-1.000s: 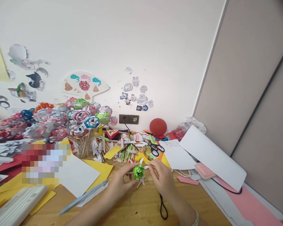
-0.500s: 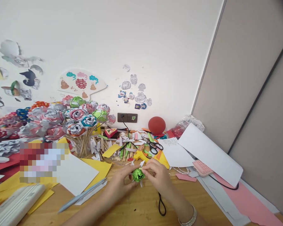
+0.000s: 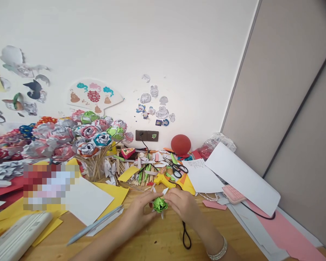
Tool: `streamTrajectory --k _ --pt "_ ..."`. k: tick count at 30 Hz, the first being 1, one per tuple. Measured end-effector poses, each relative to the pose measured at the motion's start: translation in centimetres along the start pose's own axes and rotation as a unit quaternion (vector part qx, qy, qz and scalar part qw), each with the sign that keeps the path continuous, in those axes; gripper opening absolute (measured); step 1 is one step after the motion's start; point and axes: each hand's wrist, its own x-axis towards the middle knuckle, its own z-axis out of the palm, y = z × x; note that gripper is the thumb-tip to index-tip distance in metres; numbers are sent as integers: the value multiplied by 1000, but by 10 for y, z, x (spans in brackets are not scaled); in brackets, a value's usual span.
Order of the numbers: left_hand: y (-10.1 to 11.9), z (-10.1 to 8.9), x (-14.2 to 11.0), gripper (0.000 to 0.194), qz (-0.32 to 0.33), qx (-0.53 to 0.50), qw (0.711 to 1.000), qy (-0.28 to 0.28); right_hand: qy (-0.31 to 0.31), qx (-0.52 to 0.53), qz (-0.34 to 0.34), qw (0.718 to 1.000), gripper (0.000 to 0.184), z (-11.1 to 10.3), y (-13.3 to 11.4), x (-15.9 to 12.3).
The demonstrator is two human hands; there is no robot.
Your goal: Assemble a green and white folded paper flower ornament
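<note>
Between my two hands, just above the wooden table, is a green folded-paper flower (image 3: 160,205) with white paper tips sticking out around it. My left hand (image 3: 140,210) curls round its left side, thumb below and fingers above. The fingertips of my right hand (image 3: 182,203) are pinched together at its upper right edge, on a petal or paper tip; the exact contact is partly hidden. Right behind the hands lies a yellow glue gun (image 3: 163,179). Black-handled scissors (image 3: 177,169) rest a little farther back.
Paper roses on sticks (image 3: 97,141) stand in a holder at the back left. Sticks and paper scraps (image 3: 145,172) litter the back middle. A red balloon (image 3: 180,144) sits by the wall. White paper (image 3: 88,199) and a pen (image 3: 95,224) lie left; a black cord loop (image 3: 187,235) lies right.
The flower has shifted slightly right and down. My right hand's fingers have closed in more over its upper right edge, and my left hand has followed slightly.
</note>
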Motion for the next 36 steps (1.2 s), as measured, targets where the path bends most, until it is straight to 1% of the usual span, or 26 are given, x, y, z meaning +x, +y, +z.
streamTrajectory --k 2,5,8,11,16,18,20,24,29,31,33,36 --pt "0 0 0 40 4 7 1000 2 -9 54 37 998 20 -1 0 1" --pt "2 -2 0 41 16 26 1000 2 -12 125 101 987 16 -1 -2 2" --pt "4 -4 0 41 25 41 999 0 -16 134 131 982 12 -1 -4 3" --pt "5 -4 0 40 22 41 999 2 -16 116 120 986 12 0 -2 2" --pt "4 -3 -1 42 14 39 999 6 -31 64 58 996 22 3 5 -3" --pt "4 -3 -1 41 12 37 999 8 -36 63 45 996 24 2 7 -3" --pt "5 -4 -1 41 12 36 999 7 -29 90 53 994 22 1 7 -2" --pt "6 -5 0 41 12 51 999 1 -9 148 94 985 15 0 4 0" --pt "7 -4 -1 43 10 52 999 2 0 128 139 982 13 5 4 -3" --pt "8 -4 -1 43 9 50 999 3 0 114 135 984 14 8 5 -5" --pt "8 -4 -2 43 9 50 999 3 -7 105 111 988 16 9 6 -6" --pt "6 -5 -2 44 14 57 998 10 -15 121 87 989 20 9 6 -5"
